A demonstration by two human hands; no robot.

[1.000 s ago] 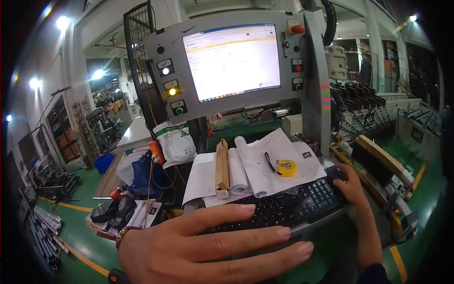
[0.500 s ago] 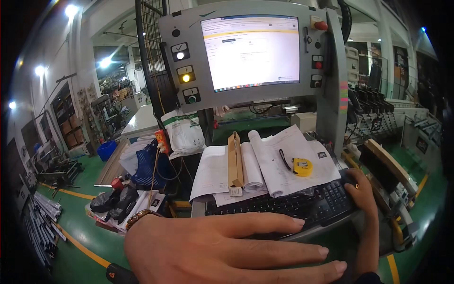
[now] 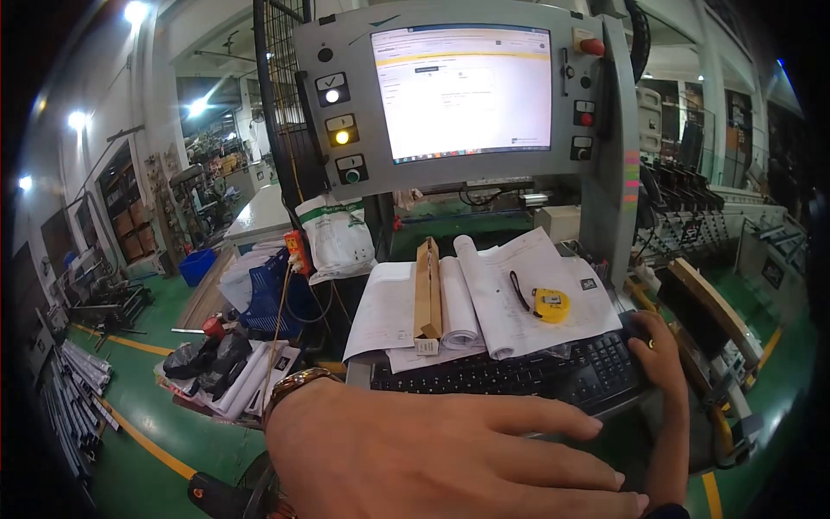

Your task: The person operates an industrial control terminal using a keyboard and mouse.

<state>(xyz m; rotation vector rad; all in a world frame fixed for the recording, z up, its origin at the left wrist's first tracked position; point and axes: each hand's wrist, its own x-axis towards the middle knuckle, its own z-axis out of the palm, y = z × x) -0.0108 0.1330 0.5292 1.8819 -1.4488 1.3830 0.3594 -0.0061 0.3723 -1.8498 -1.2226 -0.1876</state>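
Note:
My left hand (image 3: 450,445) is large in the foreground, palm down, with its fingers stretched out and slightly apart. It is in front of the black keyboard (image 3: 510,370) and holds nothing. A bracelet or watch (image 3: 303,377) circles that wrist. My right hand (image 3: 659,350), with a ring on one finger, curls at the keyboard's right end; whatever lies under its fingers is hidden. Behind the keys lie printed paper sheets (image 3: 380,311), a rolled paper (image 3: 458,316), a narrow open cardboard box (image 3: 427,298) and a yellow tape measure (image 3: 551,304).
A machine panel with a lit screen (image 3: 467,95) and buttons stands ahead. A white bag (image 3: 335,238) hangs left of the papers, above a blue basket (image 3: 275,294). Black plastic bags (image 3: 220,365) sit at left. Metal profiles (image 3: 73,406) lie on the green floor.
My left hand has shifted slightly right and down, exposing more of the keyboard's front. The view has moved a little. My right hand stays at the keyboard's right end.

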